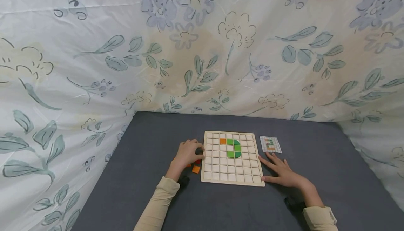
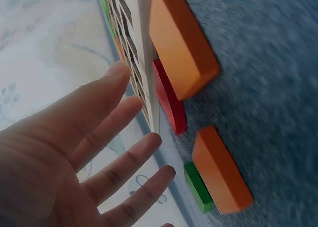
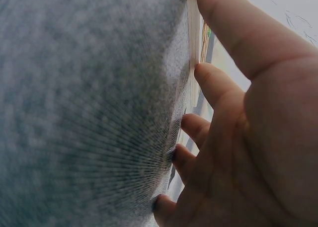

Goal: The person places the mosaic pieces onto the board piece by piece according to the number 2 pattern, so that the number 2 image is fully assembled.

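A pale wooden grid board (image 1: 231, 177) lies on the dark table. Near its top sit an orange square tile (image 1: 223, 141), several green squares such as this green tile (image 1: 237, 148), and two dark green rounded pieces. My left hand (image 1: 188, 153) is at the board's left edge, above loose tiles. In the left wrist view its fingers are apart and hold nothing; beside them lie a red tile (image 2: 169, 98), a green tile (image 2: 197, 188) and orange tiles (image 2: 221, 170). My right hand (image 1: 282, 171) spreads its fingers by the board's right edge, with thumb and index fingertip touching it.
A small printed card (image 1: 270, 144) with a coloured grid pattern lies right of the board, just beyond the right fingertips. Behind the dark tabletop (image 1: 157, 129) hangs a floral cloth (image 1: 195, 48). A loose orange tile (image 1: 196, 169) lies near the left wrist.
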Available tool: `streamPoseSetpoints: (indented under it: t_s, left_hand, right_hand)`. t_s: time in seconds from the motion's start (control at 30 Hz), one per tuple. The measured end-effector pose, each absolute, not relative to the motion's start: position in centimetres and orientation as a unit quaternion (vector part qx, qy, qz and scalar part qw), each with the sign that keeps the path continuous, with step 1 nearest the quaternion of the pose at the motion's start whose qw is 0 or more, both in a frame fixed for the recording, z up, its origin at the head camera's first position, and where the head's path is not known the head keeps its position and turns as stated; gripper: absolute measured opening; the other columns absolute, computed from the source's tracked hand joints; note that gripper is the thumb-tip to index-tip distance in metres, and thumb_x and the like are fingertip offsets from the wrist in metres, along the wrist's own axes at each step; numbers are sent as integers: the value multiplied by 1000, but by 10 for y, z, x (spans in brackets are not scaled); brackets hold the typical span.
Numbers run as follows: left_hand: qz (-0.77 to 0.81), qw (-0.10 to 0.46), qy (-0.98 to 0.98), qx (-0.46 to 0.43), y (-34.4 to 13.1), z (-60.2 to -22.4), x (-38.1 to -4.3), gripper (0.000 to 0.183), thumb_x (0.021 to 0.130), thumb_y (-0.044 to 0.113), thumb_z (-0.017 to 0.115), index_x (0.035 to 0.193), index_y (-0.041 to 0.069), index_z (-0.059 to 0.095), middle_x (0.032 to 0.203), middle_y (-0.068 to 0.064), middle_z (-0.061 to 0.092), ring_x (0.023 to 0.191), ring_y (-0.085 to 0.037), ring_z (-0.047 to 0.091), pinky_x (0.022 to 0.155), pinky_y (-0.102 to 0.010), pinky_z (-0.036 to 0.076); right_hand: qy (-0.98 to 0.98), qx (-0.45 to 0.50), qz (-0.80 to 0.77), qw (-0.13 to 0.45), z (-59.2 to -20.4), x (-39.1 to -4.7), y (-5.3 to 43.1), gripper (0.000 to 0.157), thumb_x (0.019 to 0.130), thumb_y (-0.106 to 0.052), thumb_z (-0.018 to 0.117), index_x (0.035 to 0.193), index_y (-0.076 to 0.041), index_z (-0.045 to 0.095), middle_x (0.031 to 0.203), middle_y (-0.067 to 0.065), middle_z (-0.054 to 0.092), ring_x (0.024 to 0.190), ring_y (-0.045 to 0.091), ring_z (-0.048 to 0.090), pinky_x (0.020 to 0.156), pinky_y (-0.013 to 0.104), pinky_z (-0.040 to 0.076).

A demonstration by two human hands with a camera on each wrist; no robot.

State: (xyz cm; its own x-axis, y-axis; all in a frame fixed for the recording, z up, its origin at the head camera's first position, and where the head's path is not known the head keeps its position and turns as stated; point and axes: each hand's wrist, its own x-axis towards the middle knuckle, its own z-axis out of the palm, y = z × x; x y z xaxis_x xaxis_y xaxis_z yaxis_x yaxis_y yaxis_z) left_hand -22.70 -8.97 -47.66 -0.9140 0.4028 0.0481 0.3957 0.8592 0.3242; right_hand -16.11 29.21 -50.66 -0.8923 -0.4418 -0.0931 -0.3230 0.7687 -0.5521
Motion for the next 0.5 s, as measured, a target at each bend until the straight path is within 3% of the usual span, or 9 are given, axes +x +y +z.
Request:
streamPoseSetpoints:
  t_s: [0.5]
  left_hand:
    - [141, 21, 965, 220, -103, -477, -222, 35, 73, 43, 75, 102, 25, 69, 112, -3, 57, 103, -27, 50, 97, -56, 33]
  right_hand:
    - [934, -208, -270, 108, -507, -161, 291, 76, 84, -42, 65, 146, -15, 31, 149, 29, 14, 133, 55, 7, 94, 76, -2]
